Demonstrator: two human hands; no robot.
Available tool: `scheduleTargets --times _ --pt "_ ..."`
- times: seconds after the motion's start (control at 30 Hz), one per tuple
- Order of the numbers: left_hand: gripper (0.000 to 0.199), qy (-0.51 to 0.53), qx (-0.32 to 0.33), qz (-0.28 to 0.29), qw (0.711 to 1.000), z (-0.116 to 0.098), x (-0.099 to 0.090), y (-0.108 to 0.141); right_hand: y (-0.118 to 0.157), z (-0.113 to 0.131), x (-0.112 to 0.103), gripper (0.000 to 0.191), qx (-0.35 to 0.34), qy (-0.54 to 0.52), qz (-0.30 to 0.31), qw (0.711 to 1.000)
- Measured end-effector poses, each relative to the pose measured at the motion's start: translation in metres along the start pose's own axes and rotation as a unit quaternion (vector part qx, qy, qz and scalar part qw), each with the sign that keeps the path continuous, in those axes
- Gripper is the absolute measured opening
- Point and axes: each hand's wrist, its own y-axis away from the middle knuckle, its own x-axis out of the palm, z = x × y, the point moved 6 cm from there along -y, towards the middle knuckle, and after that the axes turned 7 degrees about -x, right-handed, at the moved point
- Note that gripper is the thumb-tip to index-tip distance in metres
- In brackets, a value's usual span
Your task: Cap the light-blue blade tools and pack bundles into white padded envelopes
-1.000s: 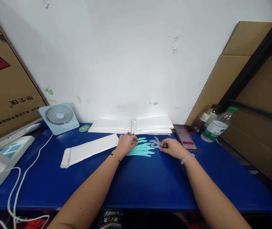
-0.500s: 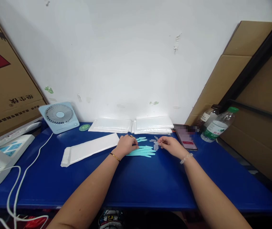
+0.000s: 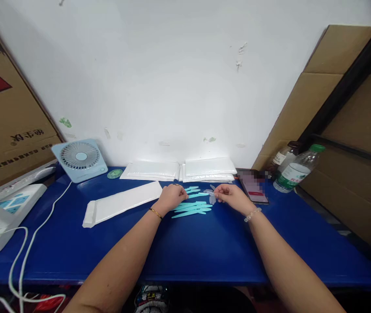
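My left hand (image 3: 172,196) pinches the end of a turquoise eyebrow razor (image 3: 197,195), held level over the table. At the razor's other end, my right hand (image 3: 229,196) pinches a small clear plastic cap (image 3: 212,193); whether the cap sits around the tip or just beside it, I cannot tell. Several more turquoise razors (image 3: 192,209) lie in a loose pile just below the left hand. Behind the held one are a few others (image 3: 192,189). Loose clear caps (image 3: 212,200) lie by the right fingertips.
A white padded envelope (image 3: 123,203) lies to the left, with stacked envelopes (image 3: 210,167) against the wall. A phone (image 3: 252,187) and bottles (image 3: 298,171) stand or lie right. On the left are a fan (image 3: 81,158), a power strip (image 3: 16,204) and white cables on the blue table (image 3: 205,252).
My left hand has picked a razor from the pile and raised it toward the right hand's cap. The razor and cap now meet between the hands.
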Motion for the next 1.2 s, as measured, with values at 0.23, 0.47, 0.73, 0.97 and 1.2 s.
scheduleTargets --times 0.23,0.47,0.73,0.97,1.2 --pt "0.018 0.004 0.010 -0.005 1.000 -0.001 -0.002 0.000 0.000 0.007 0.002 0.030 -0.004 -0.024 -0.005 1.000" --pt "0.019 0.023 0.009 0.003 1.000 0.001 -0.003 -0.001 0.001 0.011 -0.001 0.030 0.001 -0.031 -0.004 1.000" --pt "0.016 0.019 0.032 -0.004 0.999 -0.007 0.000 -0.001 -0.003 0.012 0.013 0.027 -0.021 -0.040 0.026 0.999" --pt "0.017 -0.018 -0.001 -0.074 0.997 0.004 -0.003 -0.005 -0.001 0.010 -0.005 0.016 -0.084 0.182 -0.019 0.980" --pt "0.025 -0.027 0.056 -0.029 0.998 -0.006 -0.003 0.003 0.000 0.006 0.003 0.015 -0.084 0.265 0.069 0.958"
